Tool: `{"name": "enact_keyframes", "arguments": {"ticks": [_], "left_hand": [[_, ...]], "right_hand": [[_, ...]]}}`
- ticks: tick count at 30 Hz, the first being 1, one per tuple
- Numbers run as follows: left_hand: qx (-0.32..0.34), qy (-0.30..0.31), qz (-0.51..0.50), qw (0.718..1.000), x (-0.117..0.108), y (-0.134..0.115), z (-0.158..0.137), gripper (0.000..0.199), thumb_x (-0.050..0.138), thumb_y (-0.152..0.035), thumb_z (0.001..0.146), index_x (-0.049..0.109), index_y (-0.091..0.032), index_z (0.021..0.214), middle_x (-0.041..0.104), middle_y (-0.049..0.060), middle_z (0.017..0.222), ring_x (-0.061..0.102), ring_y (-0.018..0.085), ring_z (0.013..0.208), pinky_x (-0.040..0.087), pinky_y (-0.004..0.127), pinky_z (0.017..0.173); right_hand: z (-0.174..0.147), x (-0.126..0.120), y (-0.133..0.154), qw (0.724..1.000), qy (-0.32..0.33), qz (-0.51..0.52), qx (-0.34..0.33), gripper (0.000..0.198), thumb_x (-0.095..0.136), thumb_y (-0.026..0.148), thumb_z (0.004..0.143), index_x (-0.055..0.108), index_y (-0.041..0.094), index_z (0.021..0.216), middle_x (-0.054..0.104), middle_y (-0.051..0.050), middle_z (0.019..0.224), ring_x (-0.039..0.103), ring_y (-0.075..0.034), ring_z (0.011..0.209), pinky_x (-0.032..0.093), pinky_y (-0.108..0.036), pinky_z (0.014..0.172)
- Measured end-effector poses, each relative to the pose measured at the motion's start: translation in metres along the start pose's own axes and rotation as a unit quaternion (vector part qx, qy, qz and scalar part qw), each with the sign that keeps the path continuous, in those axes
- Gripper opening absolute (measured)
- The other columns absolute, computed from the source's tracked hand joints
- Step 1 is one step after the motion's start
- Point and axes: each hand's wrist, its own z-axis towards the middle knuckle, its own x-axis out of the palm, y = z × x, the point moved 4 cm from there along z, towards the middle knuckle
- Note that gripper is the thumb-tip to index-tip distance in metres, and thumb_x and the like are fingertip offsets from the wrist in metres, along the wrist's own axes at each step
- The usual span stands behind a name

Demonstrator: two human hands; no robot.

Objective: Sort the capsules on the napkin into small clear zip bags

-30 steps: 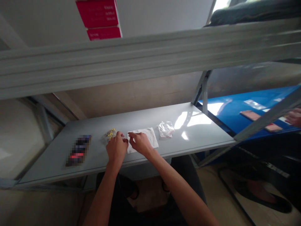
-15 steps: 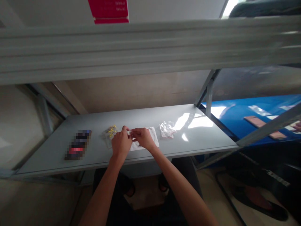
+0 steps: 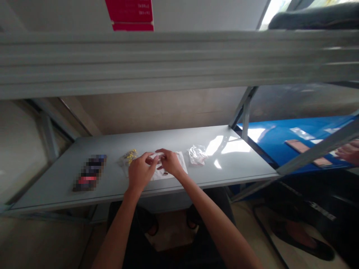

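My left hand (image 3: 141,168) and my right hand (image 3: 169,162) are close together over a white sheet (image 3: 182,164) on the grey table. Both have their fingers curled in a pinch; whatever is between them is too small to make out. A small dark brown piece (image 3: 165,173) lies on the sheet below my right hand. Left of my left hand, a clear plastic bag (image 3: 123,161) holds or lies under several small yellow-headed pieces (image 3: 131,155). A crumpled clear plastic bag (image 3: 197,154) rests to the right of the sheet.
A blurred-out flat object (image 3: 89,173) lies at the table's left. Across the view above runs a grey shelf beam (image 3: 168,61). On the right, beyond a metal post (image 3: 244,112), a blue table (image 3: 269,149) carries a pinkish phone-like slab (image 3: 300,146), with another person's hand (image 3: 349,151) beside it.
My hands have shifted slightly and their fingers have loosened a little apart. The small brown piece on the sheet shows more clearly. The other person's hand reaches further into view at right.
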Motion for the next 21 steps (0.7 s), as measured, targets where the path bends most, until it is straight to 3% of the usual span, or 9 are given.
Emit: {"name": "enact_keyframes", "arguments": {"ticks": [2, 3, 7, 10, 12, 15, 18, 21], "left_hand": [[-0.030, -0.057, -0.119, 0.991, 0.002, 0.021, 0.004, 0.044, 0.056, -0.053, 0.089, 0.072, -0.017, 0.111, 0.075, 0.011, 0.100, 0.070, 0.024, 0.093, 0.054, 0.034, 0.083], [-0.058, -0.053, -0.177, 0.981, 0.007, 0.031, 0.006, 0.049, 0.059, -0.056, 0.086, 0.071, -0.015, 0.112, 0.075, 0.012, 0.103, 0.070, 0.025, 0.094, 0.056, 0.034, 0.079], [-0.149, 0.089, -0.429, 0.886, 0.036, 0.047, 0.007, 0.058, 0.073, -0.060, 0.073, 0.071, -0.012, 0.106, 0.074, 0.012, 0.098, 0.071, 0.023, 0.084, 0.059, 0.033, 0.068], [-0.178, 0.106, -0.509, 0.836, 0.046, 0.045, 0.006, 0.060, 0.084, -0.052, 0.065, 0.070, -0.011, 0.107, 0.075, 0.009, 0.093, 0.071, 0.018, 0.074, 0.058, 0.029, 0.066], [-0.183, 0.079, -0.519, 0.831, 0.050, 0.047, 0.007, 0.062, 0.088, -0.050, 0.062, 0.069, -0.011, 0.107, 0.075, 0.008, 0.089, 0.070, 0.016, 0.069, 0.058, 0.028, 0.064], [-0.174, 0.035, -0.516, 0.838, 0.056, 0.052, 0.012, 0.061, 0.088, -0.053, 0.061, 0.068, -0.011, 0.099, 0.074, 0.006, 0.080, 0.069, 0.017, 0.066, 0.057, 0.028, 0.061], [-0.155, 0.002, -0.511, 0.846, 0.063, 0.057, 0.015, 0.059, 0.086, -0.057, 0.063, 0.068, -0.012, 0.096, 0.073, 0.006, 0.078, 0.070, 0.018, 0.064, 0.057, 0.027, 0.057], [-0.127, -0.015, -0.497, 0.858, 0.069, 0.059, 0.014, 0.055, 0.082, -0.057, 0.070, 0.070, -0.012, 0.098, 0.073, 0.006, 0.080, 0.070, 0.017, 0.064, 0.056, 0.025, 0.055]], "right_hand": [[0.001, -0.006, -0.004, 0.992, 0.017, 0.125, 0.015, 0.035, 0.051, 0.019, 0.084, 0.062, 0.018, 0.117, 0.075, -0.008, 0.098, 0.077, -0.021, 0.080, 0.066, -0.032, 0.065], [0.000, -0.008, -0.005, 0.984, 0.030, 0.174, 0.012, 0.036, 0.053, 0.020, 0.082, 0.061, 0.018, 0.118, 0.075, -0.009, 0.102, 0.078, -0.021, 0.085, 0.066, -0.035, 0.069], [-0.004, -0.014, -0.007, 0.963, 0.055, 0.265, -0.007, 0.042, 0.058, 0.021, 0.077, 0.060, 0.018, 0.118, 0.076, -0.009, 0.108, 0.077, -0.022, 0.093, 0.066, -0.040, 0.081], [-0.003, -0.020, -0.015, 0.965, 0.041, 0.259, -0.005, 0.045, 0.060, 0.022, 0.076, 0.060, 0.018, 0.121, 0.076, -0.011, 0.109, 0.078, -0.023, 0.090, 0.066, -0.038, 0.075], [-0.001, -0.026, -0.023, 0.975, 0.029, 0.219, -0.001, 0.049, 0.061, 0.025, 0.077, 0.059, 0.017, 0.125, 0.076, -0.011, 0.107, 0.078, -0.022, 0.079, 0.065, -0.031, 0.059], [0.002, -0.038, -0.033, 0.992, 0.002, 0.127, -0.007, 0.050, 0.061, 0.027, 0.077, 0.060, 0.016, 0.126, 0.077, -0.010, 0.099, 0.071, -0.015, 0.057, 0.050, -0.019, 0.037], [0.000, -0.048, -0.040, 0.996, -0.014, 0.085, -0.025, 0.048, 0.059, 0.028, 0.078, 0.064, 0.016, 0.124, 0.077, -0.008, 0.094, 0.062, -0.010, 0.048, 0.040, -0.015, 0.033], [-0.004, -0.051, -0.044, 0.994, -0.021, 0.103, -0.026, 0.045, 0.056, 0.032, 0.082, 0.066, 0.018, 0.123, 0.076, -0.007, 0.095, 0.060, -0.010, 0.048, 0.043, -0.018, 0.036]]}}
